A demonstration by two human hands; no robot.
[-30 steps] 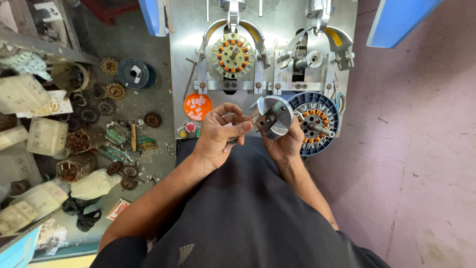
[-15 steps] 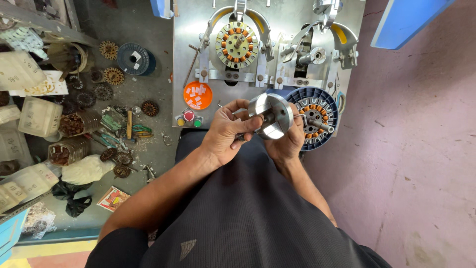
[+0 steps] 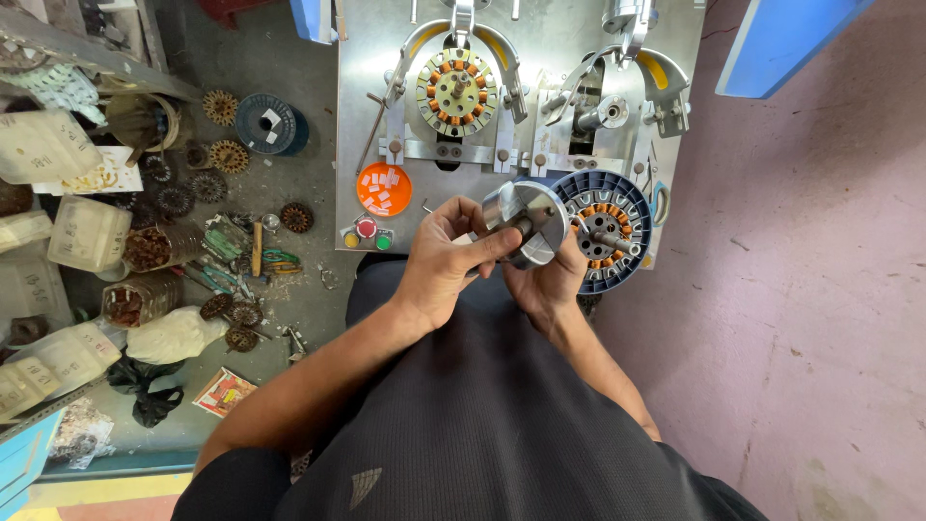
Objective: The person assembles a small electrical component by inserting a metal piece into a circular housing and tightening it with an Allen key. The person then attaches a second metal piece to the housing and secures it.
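Over the last second the round metal cap has turned in the grip, its flat face now tilting up, held above the lap before the metal winding panel. The left hand pinches its hub; the right hand cups it beneath. An orange dish of white tabs sits on the panel's lower left; clear plastic packets lie on the floor far left, with a small red-and-white packet nearer.

- Two hands: the left hand and the right hand, at the frame's centre.
- One shiny round metal part, held between them.
- One blue ring-shaped fixture, right of centre.
- One copper-wound stator mounted at upper centre.
- One orange round dish of white pieces.
- One blue wire spool on the floor, upper left.
- Three small buttons under the dish.
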